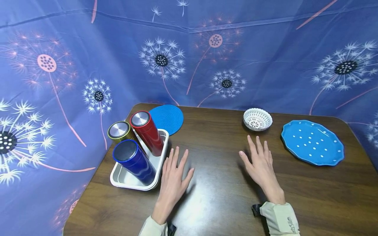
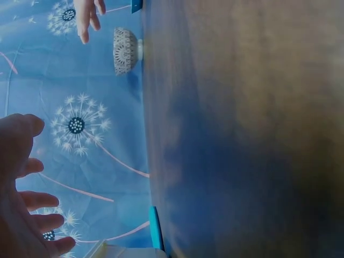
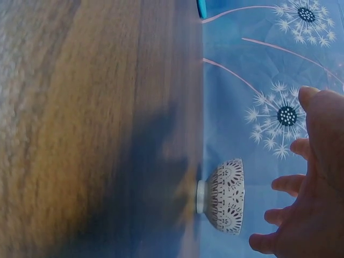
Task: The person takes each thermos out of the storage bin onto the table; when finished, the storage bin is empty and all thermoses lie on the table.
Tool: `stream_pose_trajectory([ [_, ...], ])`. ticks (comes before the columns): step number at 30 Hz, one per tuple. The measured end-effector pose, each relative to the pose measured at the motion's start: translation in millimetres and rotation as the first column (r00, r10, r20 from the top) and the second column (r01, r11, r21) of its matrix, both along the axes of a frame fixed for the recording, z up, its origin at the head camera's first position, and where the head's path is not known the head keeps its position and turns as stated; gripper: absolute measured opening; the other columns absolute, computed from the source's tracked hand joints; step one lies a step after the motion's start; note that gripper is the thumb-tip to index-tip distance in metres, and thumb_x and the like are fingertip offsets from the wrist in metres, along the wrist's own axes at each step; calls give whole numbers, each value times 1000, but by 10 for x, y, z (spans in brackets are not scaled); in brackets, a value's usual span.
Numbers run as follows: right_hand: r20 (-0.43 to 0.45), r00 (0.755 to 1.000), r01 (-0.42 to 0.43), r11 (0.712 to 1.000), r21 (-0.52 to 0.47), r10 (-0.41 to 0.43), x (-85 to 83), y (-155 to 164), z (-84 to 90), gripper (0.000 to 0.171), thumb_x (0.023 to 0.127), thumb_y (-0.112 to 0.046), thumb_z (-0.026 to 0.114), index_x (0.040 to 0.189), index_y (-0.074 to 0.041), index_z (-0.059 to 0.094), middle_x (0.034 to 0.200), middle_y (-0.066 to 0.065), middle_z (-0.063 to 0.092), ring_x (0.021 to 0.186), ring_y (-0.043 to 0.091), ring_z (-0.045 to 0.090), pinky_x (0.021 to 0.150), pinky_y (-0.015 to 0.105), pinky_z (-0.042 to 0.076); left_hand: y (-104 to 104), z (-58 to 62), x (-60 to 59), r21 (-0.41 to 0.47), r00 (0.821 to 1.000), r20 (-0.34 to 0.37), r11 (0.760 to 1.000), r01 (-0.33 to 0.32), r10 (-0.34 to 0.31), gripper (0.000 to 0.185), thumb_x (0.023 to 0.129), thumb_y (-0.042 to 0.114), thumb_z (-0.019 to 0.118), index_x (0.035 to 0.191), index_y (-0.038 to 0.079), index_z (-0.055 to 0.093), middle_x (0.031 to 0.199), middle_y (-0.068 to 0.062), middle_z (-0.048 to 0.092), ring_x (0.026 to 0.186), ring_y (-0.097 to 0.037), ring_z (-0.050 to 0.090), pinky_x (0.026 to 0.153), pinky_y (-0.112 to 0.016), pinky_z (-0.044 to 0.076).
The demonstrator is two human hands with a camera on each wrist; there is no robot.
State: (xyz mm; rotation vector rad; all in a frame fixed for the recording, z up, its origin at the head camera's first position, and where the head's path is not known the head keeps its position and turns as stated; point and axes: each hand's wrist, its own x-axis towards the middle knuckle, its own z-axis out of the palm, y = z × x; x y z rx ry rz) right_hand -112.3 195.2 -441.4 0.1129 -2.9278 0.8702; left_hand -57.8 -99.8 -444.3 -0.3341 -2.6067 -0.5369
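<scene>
My left hand (image 1: 172, 178) hovers over the table with its fingers spread, just right of a white tray (image 1: 134, 186); it holds nothing. Three bottles with metallic tops stand in that tray: a red one (image 1: 150, 134), a blue one (image 1: 137, 164) and an olive-yellow one (image 1: 120, 130), partly hidden behind the blue. My right hand (image 1: 261, 167) is also empty, its fingers extended above the table toward a white openwork bowl (image 1: 257, 120). The bowl (image 3: 226, 196) shows a patterned side and a small foot in the right wrist view.
A round blue woven mat (image 1: 168, 118) lies at the back left, behind the tray. To the right rests a blue scalloped plate (image 1: 313, 142) with white dots. A blue dandelion-print cloth (image 1: 189, 49) hangs along the back and left of the brown wooden table (image 1: 212, 147).
</scene>
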Motion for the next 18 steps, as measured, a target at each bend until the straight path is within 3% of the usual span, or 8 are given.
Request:
stream_pose_trajectory([
  [9,4,1000,-28,999,-20,28,-10,-23,-10,70,102,-49,38,158,-16,11,159,29,7,144,53,-4,106,74,6,-117,-46,140,88,985,-170,995,39,-24,53,87,28,67,135,8,57,137,-19,55,125,-36,54,97,-51,44],
  [18,-10,999,-42,999,-32,42,-36,-53,-45,70,102,-48,38,158,-16,12,158,31,9,143,56,-1,105,74,7,-215,-54,326,140,980,-198,990,32,-3,46,95,34,56,133,8,60,136,-17,57,121,-33,58,95,-47,46],
])
